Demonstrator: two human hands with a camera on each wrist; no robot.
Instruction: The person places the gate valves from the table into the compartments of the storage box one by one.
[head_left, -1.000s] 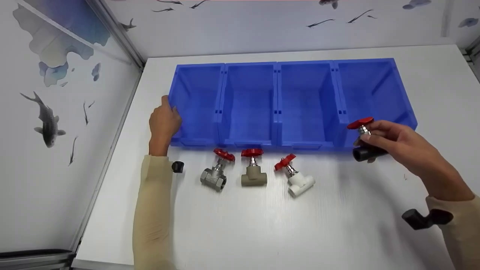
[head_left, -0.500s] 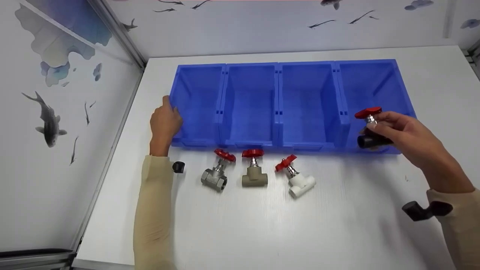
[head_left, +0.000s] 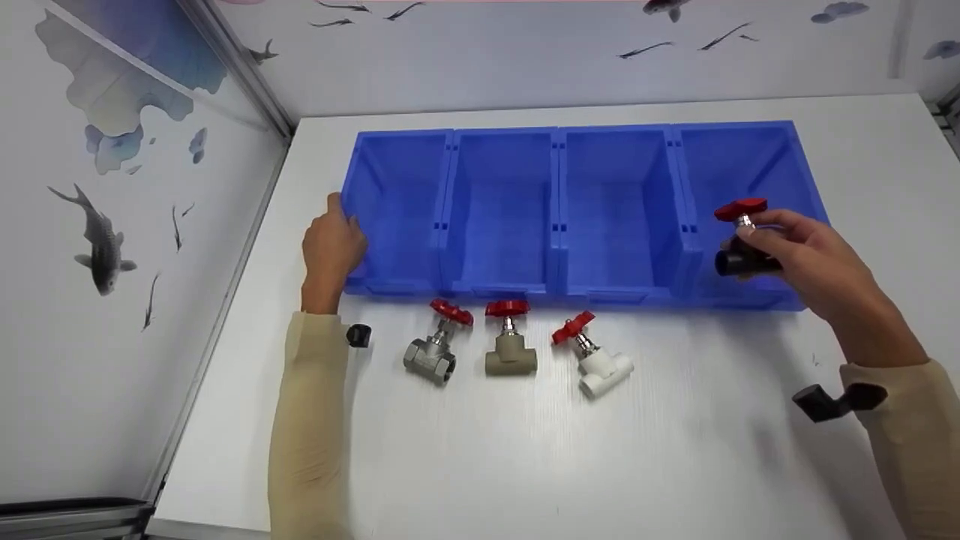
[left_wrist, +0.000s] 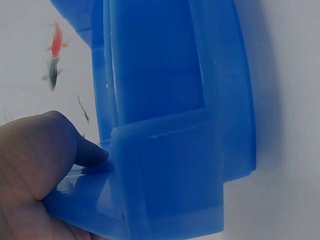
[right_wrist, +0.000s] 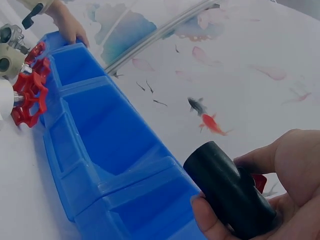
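Observation:
Four joined blue bins point(head_left: 559, 217) stand in a row. The left hand point(head_left: 331, 244) grips the outer side wall of the leftmost bin; in the left wrist view the thumb of that hand point(left_wrist: 40, 165) lies over the bin's wall point(left_wrist: 172, 175). Over the front part of the rightmost bin, the right hand point(head_left: 814, 262) pinches a black valve point(head_left: 750, 261) with a red handle. In the right wrist view the black pipe body point(right_wrist: 227, 190) lies between the thumb and fingers of the right hand point(right_wrist: 285, 190).
In front of the bins lie a metal valve point(head_left: 430, 358), a tan valve point(head_left: 511, 355) and a white valve point(head_left: 604, 372), all with red handles. Printed wall panels point(head_left: 525, 56) stand behind the white table point(head_left: 487, 457) and at its left.
The right hand has moved the black valve up and slightly right, from the front edge of the rightmost bin to over it. The left hand keeps its grip on the bin.

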